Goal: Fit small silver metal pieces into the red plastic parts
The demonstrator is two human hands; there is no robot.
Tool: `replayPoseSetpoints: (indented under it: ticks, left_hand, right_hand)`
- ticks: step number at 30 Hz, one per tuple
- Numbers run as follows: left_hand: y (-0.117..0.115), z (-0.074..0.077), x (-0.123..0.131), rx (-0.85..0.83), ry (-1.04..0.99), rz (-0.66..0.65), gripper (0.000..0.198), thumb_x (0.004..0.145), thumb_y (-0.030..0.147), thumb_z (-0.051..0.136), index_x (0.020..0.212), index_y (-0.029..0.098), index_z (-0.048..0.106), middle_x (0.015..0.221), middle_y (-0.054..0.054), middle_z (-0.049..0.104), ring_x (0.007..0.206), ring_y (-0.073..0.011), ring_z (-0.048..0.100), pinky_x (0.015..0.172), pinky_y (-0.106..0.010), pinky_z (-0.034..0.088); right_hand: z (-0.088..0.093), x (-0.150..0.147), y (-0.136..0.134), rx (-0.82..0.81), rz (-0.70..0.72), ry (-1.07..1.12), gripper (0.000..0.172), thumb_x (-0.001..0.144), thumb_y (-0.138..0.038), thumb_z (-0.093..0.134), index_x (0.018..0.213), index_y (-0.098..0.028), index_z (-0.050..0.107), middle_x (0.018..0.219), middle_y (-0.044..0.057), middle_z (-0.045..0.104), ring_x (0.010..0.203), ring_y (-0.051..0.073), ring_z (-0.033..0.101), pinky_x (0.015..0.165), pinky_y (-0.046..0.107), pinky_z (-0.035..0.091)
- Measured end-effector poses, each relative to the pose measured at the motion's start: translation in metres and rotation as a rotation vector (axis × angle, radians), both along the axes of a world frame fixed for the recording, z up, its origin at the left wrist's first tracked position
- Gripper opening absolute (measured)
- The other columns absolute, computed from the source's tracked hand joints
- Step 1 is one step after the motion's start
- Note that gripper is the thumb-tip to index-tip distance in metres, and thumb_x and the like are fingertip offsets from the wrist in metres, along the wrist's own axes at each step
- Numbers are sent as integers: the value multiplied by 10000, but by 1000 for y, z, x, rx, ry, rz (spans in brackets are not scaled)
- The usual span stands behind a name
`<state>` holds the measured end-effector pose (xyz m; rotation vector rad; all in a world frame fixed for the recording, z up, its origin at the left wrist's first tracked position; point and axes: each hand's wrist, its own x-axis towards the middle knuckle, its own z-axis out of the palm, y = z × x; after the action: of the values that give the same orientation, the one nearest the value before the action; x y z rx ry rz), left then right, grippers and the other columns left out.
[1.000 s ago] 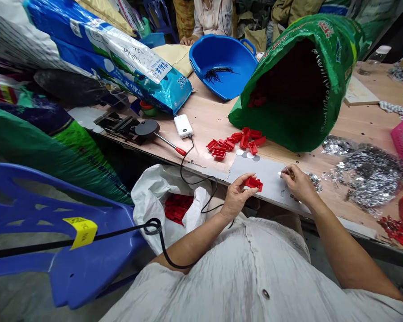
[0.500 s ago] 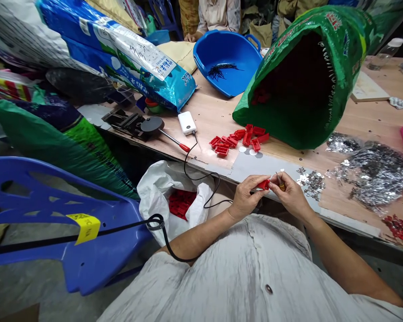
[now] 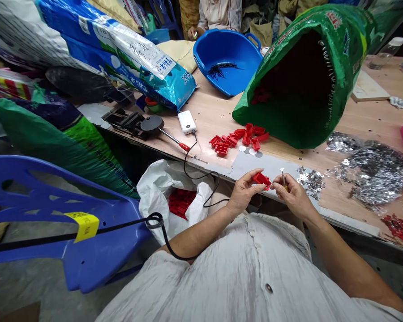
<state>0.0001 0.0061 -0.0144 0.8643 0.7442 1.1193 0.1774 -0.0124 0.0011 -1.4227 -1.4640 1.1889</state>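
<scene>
My left hand (image 3: 243,193) pinches a small red plastic part (image 3: 262,180) at the table's front edge. Right beside it, my right hand (image 3: 293,194) is closed round a thin yellow-handled tool (image 3: 283,180) whose metal tip points up, close to the red part. A cluster of several more red parts (image 3: 240,137) lies on the wooden table (image 3: 215,116) beyond my hands. Small silver metal pieces (image 3: 310,180) lie scattered just right of my right hand.
A big green sack (image 3: 305,76) lies open on its side with red parts inside. A white bag (image 3: 174,197) of red parts hangs below the table edge. Blue basin (image 3: 226,60), white power bank (image 3: 187,122), blue chair (image 3: 60,214) at left. Another person sits at the far side.
My right hand came in from the silver pieces to meet the red part, then drew slightly apart. My left hand has tilted the red part up. The view shifted a little.
</scene>
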Motion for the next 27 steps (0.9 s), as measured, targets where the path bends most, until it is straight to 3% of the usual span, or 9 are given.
replayPoseSetpoints:
  ticks: [6,13,16,21,24,27]
  left_hand:
    - [2,-3,0,-5,-41,-45,467,680,191,816,1113,203,640,1076,-47,690,1001,-155,640,914,-308,494]
    - [4,-10,-2,147,42,-131,404,699,214,807,1045,166,605,1019,-52,683,903,-135,655,866,-284,510]
    - [10,-15,-5,229,162,-123,393,728,236,779,1068,160,598,1053,-74,678,953,-161,656,891,-299,508]
    - [28,-16,-16,404,616,-138,340,764,186,702,1099,178,641,1052,-54,695,963,-172,647,920,-304,491]
    - [38,-16,-20,509,775,-178,398,763,149,674,1157,196,650,1100,-46,697,1023,-185,641,968,-318,474]
    - [45,-18,-20,631,841,-226,459,770,155,669,1226,193,632,1138,-59,689,1056,-194,635,990,-333,466]
  right_hand:
    - [-1,-1,0,-18,-18,-11,333,824,-540,606,900,-224,537,791,3,562,602,112,439,518,246,381]
    - [-2,-5,8,-217,103,233,383,784,-538,663,900,-235,460,665,-74,448,494,77,349,456,227,288]
    - [-6,0,11,-139,108,97,351,811,-514,642,979,-229,523,777,-32,536,555,99,439,505,248,365]
    - [-14,7,13,81,103,-310,359,944,-410,436,1186,-229,630,1003,82,630,833,205,608,745,356,476]
    - [-15,7,10,154,119,-446,324,931,-360,475,1169,-235,655,1045,91,682,938,242,635,831,383,474]
    - [-14,5,7,136,115,-497,264,906,-337,526,1103,-236,670,1009,69,722,884,237,666,810,376,491]
